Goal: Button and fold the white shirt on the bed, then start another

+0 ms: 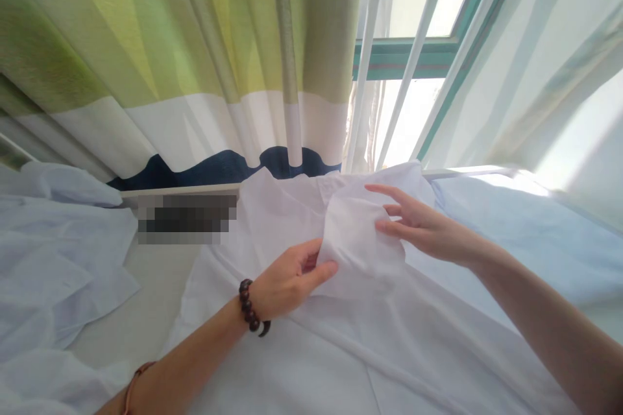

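A white garment, wrinkled and shirt-like, is spread out in front of me with its top end toward the railing. Near that end a folded piece of its cloth is raised between my hands. My left hand pinches the left edge of this piece between thumb and fingers; a dark beaded bracelet circles the wrist. On the other side my right hand has its fingers apart, the fingertips at the piece's upper right edge. It does not grip the cloth.
More white cloth lies in a heap on the left. Pale blue folded fabric lies on the right. Behind stand white bars before a window, and a striped curtain. A blurred dark patch is at the back left.
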A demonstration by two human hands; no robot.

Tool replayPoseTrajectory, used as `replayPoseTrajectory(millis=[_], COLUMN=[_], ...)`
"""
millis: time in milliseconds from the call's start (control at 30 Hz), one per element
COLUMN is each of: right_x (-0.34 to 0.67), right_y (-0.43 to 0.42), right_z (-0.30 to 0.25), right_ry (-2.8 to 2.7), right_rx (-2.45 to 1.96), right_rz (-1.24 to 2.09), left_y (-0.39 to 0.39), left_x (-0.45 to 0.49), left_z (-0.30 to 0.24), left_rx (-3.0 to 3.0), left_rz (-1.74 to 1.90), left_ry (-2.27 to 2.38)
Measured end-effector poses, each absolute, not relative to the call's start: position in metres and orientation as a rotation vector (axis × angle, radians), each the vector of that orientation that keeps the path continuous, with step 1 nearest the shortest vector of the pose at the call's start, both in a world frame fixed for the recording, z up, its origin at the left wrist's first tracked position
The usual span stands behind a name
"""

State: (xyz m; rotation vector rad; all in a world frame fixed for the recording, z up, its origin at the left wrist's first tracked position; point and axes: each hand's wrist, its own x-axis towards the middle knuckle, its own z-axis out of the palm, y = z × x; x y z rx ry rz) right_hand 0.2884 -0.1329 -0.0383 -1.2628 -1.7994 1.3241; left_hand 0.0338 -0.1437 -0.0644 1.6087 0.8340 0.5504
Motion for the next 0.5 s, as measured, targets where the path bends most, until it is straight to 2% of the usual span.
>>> replayPoseTrajectory(millis=[100, 233, 367, 500], right_x=[0.287, 0.287, 0.287, 0.277], right_y=[-0.135, -0.138, -0.146, -0.162], right_z=[-0.034, -0.030, -0.027, -0.024], right_ry=[-1.797, -1.876, -2.158, -2.416], right_rx=[-1.266, -1.194, -1.191, -1.382], right_rz=[1.270, 1.359, 1.350, 0.976], left_y=[-0.138, -0.136, -0.142, -0.142], left_x=[0.029, 0.021, 0.017, 0.009], left_z=[-0.058, -0.044, -0.037, -0.034], left_rx=[1.249, 1.045, 1.069, 1.184], left_rz=[0.761, 0.960, 0.799, 0.553], left_ry=[0.804, 0.796, 0.729, 0.689])
